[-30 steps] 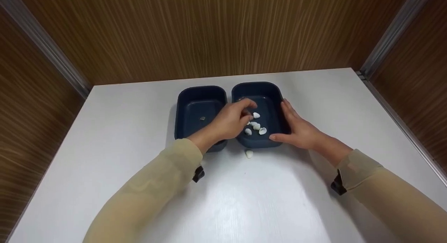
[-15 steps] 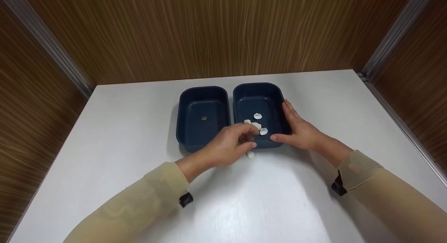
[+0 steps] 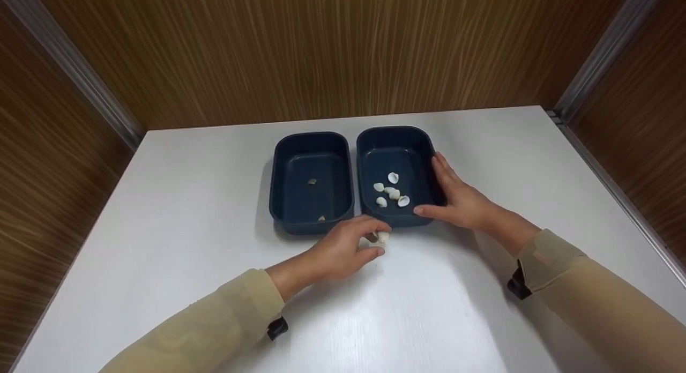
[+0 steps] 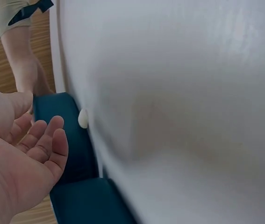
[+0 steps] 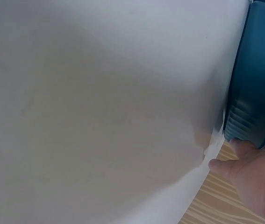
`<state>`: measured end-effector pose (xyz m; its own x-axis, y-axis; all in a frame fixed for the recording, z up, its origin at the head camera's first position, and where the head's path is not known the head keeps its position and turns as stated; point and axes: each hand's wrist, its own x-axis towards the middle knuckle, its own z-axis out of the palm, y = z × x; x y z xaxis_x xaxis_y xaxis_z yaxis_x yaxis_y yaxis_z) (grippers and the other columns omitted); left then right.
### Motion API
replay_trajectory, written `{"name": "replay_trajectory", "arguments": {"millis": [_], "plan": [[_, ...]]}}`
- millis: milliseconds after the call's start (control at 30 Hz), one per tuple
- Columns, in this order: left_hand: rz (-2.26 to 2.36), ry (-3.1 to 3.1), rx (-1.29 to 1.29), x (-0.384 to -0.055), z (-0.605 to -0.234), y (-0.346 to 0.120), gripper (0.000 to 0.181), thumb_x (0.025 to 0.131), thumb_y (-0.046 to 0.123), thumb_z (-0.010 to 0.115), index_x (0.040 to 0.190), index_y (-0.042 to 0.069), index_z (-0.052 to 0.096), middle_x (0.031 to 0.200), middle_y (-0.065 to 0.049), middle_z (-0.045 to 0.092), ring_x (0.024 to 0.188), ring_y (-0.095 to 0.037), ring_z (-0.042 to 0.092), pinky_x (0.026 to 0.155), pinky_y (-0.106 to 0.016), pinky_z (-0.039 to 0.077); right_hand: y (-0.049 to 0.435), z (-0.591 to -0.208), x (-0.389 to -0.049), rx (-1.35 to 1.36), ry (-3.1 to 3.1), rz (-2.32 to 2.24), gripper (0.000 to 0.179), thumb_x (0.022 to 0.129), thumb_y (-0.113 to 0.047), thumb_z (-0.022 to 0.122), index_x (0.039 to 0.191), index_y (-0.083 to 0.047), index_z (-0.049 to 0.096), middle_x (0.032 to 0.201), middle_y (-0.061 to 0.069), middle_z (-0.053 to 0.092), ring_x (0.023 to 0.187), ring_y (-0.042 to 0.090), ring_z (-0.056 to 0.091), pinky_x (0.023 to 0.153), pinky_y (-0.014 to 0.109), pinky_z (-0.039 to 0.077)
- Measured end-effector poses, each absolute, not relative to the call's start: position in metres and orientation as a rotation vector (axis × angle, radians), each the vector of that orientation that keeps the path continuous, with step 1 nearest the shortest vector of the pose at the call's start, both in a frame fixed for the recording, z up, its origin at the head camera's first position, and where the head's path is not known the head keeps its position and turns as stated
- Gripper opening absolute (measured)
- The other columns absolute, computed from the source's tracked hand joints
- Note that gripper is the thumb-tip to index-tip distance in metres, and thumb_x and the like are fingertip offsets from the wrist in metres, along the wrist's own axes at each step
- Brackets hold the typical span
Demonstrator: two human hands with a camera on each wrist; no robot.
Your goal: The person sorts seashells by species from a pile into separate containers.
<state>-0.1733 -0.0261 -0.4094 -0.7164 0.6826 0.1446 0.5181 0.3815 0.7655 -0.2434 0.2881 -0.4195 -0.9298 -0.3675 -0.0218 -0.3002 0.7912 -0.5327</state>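
My left hand (image 3: pixel 343 250) is just in front of the two boxes, fingers bent and thumb apart, around a white seashell (image 3: pixel 382 237) on the table. In the left wrist view that seashell (image 4: pixel 83 118) lies beside the box wall, apart from the fingertips. Several more white seashells (image 3: pixel 393 193) lie in the near half of the right dark blue box (image 3: pixel 396 221). My right hand (image 3: pixel 463 204) rests on this box, fingers stretched along its right side and thumb at the near corner. In the right wrist view, part of the hand (image 5: pixel 254 179) touches the box (image 5: pixel 258 84).
A matching blue box (image 3: pixel 297 228) stands close on the left, holding a small brown piece (image 3: pixel 312 182) and another brown piece (image 3: pixel 321 218) by its near wall. Both boxes are on a white table (image 3: pixel 203 201). A wood-patterned panel (image 3: pixel 343 51) rises behind.
My left hand has come out of the right box and down to the seashell in front. The far shell in that box has turned over. The right hand stays put.
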Motion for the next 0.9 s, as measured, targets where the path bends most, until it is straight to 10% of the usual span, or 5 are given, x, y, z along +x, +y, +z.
{"name": "replay_trajectory", "arguments": {"millis": [900], "plan": [[1.201,2.489,1.128,-0.186,-0.441,-0.028,0.041,0.101,0.000,0.069,0.141,-0.003,0.062,0.134,-0.015,0.064,0.111,-0.028,0.066,0.100,-0.036,0.054,0.287,-0.418,-0.242,-0.499,2.844,-0.823,0.121,0.093,-0.065,0.072,0.171,-0.014,-0.007,0.178,0.004,-0.013,0.161,0.041,0.009,0.125,0.064,0.021]]}}
